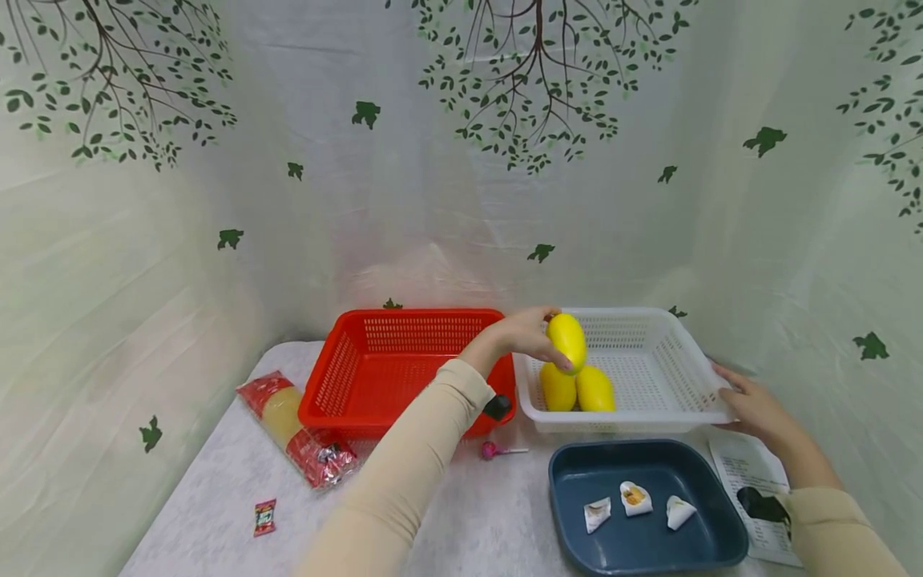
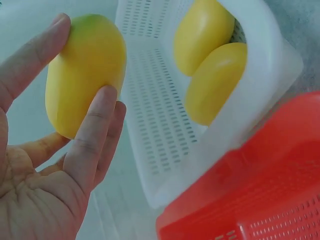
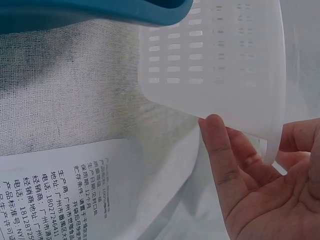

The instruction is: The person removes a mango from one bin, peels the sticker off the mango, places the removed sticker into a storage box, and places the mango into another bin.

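My left hand [image 1: 532,332] grips a yellow mango [image 1: 567,343] between thumb and fingers, raised over the left part of a white basket [image 1: 649,421]. The left wrist view shows this mango [image 2: 90,70] with a green tinge at one end. Two more mangoes [image 1: 595,389] lie together in the basket's near left corner. At the basket's right end my right hand [image 1: 757,409] holds the rim. In the right wrist view, the thumb and fingers of this hand [image 3: 270,185] are on either side of the white rim [image 3: 274,135].
A red basket [image 1: 404,429] stands left of the white one. Leftmost lie a red-and-clear packet [image 1: 284,413] and a small red wrapper [image 1: 264,518]. A pink lollipop [image 1: 490,450] lies in front. A blue tray [image 1: 649,553] holds several white scraps [image 1: 636,498]; printed paper [image 1: 750,473] is beside it.
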Demonstrator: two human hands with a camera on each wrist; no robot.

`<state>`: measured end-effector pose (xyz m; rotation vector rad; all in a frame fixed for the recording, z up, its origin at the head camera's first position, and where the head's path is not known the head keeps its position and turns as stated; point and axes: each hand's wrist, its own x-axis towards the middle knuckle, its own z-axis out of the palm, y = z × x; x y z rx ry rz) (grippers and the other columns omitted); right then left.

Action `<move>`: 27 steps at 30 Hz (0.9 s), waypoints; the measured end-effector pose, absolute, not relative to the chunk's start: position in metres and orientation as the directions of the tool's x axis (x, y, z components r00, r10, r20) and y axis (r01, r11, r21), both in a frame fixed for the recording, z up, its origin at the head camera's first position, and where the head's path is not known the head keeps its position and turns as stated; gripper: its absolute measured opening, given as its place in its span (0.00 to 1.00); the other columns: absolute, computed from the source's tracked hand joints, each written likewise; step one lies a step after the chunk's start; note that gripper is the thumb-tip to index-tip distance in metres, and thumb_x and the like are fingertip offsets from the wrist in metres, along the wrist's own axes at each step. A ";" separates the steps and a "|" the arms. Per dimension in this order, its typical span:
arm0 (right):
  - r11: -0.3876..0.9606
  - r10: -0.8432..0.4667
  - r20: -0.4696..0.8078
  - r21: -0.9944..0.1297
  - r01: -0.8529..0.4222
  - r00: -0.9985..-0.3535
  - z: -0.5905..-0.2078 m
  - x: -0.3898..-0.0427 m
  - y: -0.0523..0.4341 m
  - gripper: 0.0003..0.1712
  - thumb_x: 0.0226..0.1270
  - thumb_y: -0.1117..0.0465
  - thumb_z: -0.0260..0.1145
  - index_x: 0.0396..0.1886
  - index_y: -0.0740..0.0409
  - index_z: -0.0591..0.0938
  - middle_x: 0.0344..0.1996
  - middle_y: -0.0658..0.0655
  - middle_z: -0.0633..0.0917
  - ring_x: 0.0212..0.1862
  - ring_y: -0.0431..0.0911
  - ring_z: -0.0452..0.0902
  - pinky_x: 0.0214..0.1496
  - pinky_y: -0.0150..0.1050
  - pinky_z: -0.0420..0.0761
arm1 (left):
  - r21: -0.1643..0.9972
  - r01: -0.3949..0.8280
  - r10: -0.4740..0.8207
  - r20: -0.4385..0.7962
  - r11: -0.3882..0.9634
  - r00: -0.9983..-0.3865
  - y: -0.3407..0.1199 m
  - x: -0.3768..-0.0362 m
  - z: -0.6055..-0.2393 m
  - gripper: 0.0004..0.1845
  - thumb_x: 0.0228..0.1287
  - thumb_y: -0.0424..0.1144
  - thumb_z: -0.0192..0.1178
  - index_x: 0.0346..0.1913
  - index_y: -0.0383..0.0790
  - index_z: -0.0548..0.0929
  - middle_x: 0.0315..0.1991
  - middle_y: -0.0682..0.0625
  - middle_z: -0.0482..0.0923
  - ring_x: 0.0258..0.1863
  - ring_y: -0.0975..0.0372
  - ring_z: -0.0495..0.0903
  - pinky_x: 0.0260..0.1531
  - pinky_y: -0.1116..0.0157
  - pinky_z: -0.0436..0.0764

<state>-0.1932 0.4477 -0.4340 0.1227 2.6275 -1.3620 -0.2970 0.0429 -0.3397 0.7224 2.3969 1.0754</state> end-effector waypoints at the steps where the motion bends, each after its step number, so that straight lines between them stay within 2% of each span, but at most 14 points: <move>1: 0.577 -0.011 -0.193 -0.802 0.151 -0.981 -0.434 -0.193 0.448 0.36 0.89 0.61 0.40 0.85 0.70 0.40 0.70 0.87 0.63 0.54 0.53 0.81 0.54 0.55 0.92 | 0.776 0.284 0.609 -0.157 0.563 -0.778 0.046 -0.298 -0.341 0.55 0.57 0.47 0.82 0.84 0.46 0.62 0.76 0.45 0.71 0.53 0.57 0.84 0.57 0.61 0.89; 7: 0.580 -0.017 -0.181 -0.803 0.138 -0.983 -0.439 -0.190 0.449 0.36 0.89 0.60 0.40 0.86 0.68 0.40 0.70 0.86 0.62 0.54 0.53 0.81 0.54 0.55 0.92 | 0.793 0.261 0.625 -0.184 0.551 -0.759 0.066 -0.302 -0.343 0.52 0.60 0.42 0.81 0.83 0.39 0.62 0.71 0.42 0.74 0.50 0.58 0.83 0.54 0.65 0.90; 10: 0.578 -0.017 -0.182 -0.804 0.139 -0.983 -0.440 -0.189 0.451 0.37 0.89 0.60 0.41 0.85 0.68 0.39 0.71 0.86 0.62 0.54 0.53 0.81 0.55 0.57 0.91 | 0.800 0.237 0.627 -0.209 0.551 -0.751 0.077 -0.303 -0.341 0.51 0.61 0.39 0.80 0.82 0.35 0.62 0.68 0.40 0.75 0.49 0.58 0.83 0.55 0.63 0.90; 19: 0.597 -0.001 -0.191 -0.788 0.153 -0.982 -0.439 -0.189 0.453 0.36 0.89 0.61 0.39 0.85 0.69 0.39 0.70 0.87 0.62 0.55 0.55 0.81 0.54 0.57 0.92 | 0.806 0.143 0.585 -0.282 0.574 -0.761 0.113 -0.302 -0.340 0.41 0.59 0.35 0.81 0.72 0.33 0.72 0.50 0.46 0.79 0.50 0.53 0.84 0.60 0.57 0.89; 22: 0.601 0.000 -0.196 -0.784 0.157 -0.981 -0.439 -0.190 0.451 0.36 0.89 0.60 0.39 0.85 0.68 0.38 0.70 0.88 0.62 0.54 0.55 0.81 0.54 0.56 0.92 | 0.796 0.117 0.566 -0.310 0.593 -0.764 0.124 -0.303 -0.342 0.40 0.58 0.36 0.82 0.71 0.34 0.72 0.49 0.47 0.79 0.49 0.53 0.85 0.59 0.58 0.89; 27: 0.606 0.007 -0.187 -0.781 0.153 -0.982 -0.439 -0.193 0.447 0.36 0.90 0.60 0.39 0.85 0.67 0.39 0.70 0.88 0.62 0.53 0.55 0.81 0.52 0.56 0.92 | 0.751 0.090 0.516 -0.356 0.654 -0.779 0.140 -0.306 -0.348 0.40 0.55 0.36 0.83 0.69 0.37 0.73 0.53 0.47 0.78 0.47 0.56 0.86 0.53 0.63 0.90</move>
